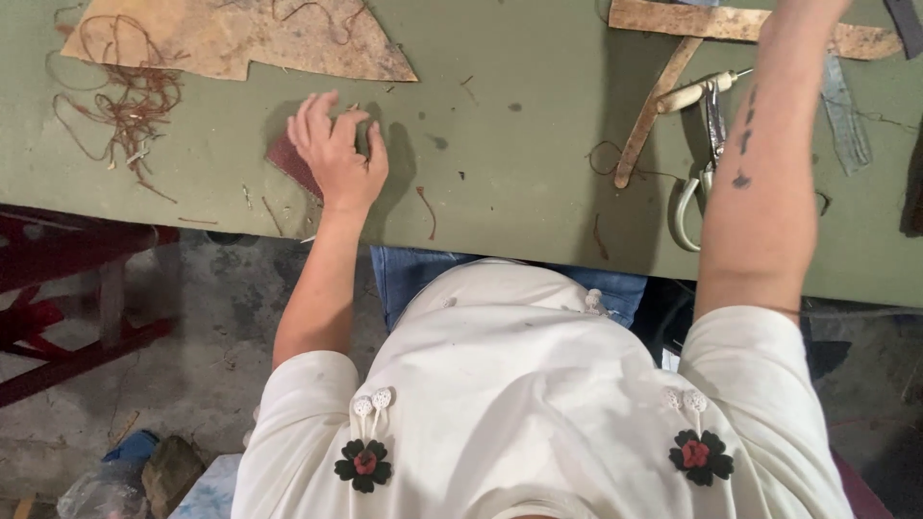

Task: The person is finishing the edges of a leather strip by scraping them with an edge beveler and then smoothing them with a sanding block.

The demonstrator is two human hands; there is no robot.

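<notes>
My left hand (333,154) lies flat, fingers spread, on a small dark red-brown leather piece (290,160) near the front edge of the green table (500,144). My right arm (764,163) reaches forward across the table; its hand passes out of the top of the frame and cannot be seen. Under that arm lie scissors with pale handles (700,159) and an awl-like tool with a light handle (697,91).
A large tan leather sheet (240,38) and a tangle of brown thread scraps (125,106) lie at the far left. Tan leather strips (663,91) cross at the far right. Dark red frame bars (67,288) stand on the concrete floor at left.
</notes>
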